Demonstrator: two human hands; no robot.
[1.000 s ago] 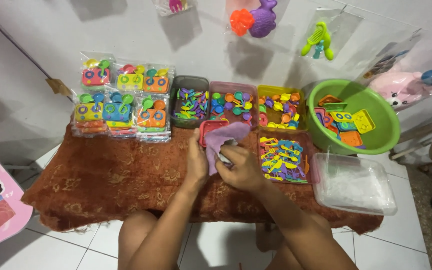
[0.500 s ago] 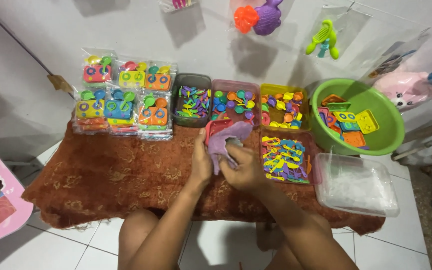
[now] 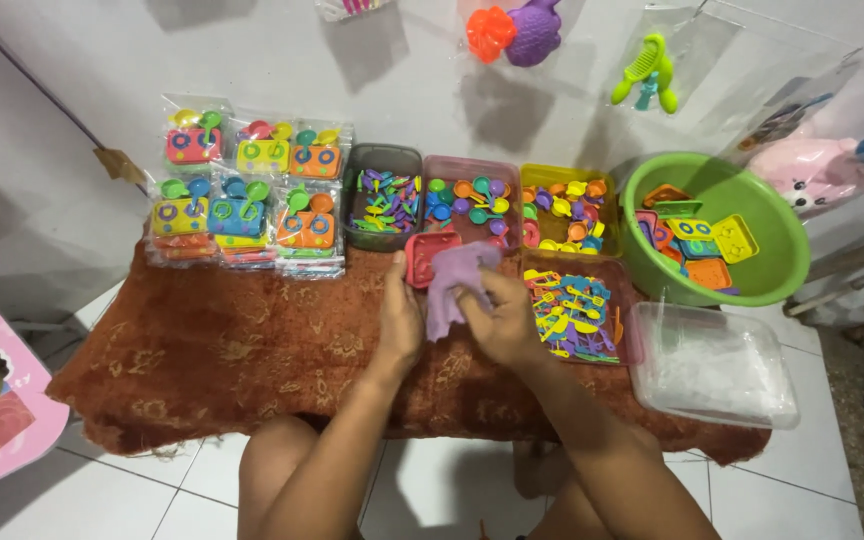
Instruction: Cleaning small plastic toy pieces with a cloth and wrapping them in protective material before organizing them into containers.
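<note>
Since a moment ago the right hand (image 3: 507, 322) has slid the soft lilac cloth (image 3: 454, 283) further over the small red plastic tray (image 3: 422, 258), gripping it; the left hand (image 3: 399, 318) clasps the tray's edge above the brown-covered desk (image 3: 202, 350).

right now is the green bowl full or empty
Partly full: the green bowl holds a few coloured toy trays at its bottom, with bare green wall above them.

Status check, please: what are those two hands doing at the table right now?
Left hand steadying red toy tray. Right hand gripping purple cloth, pressed on the tray. Toy bins close behind, nothing blocking.
</note>
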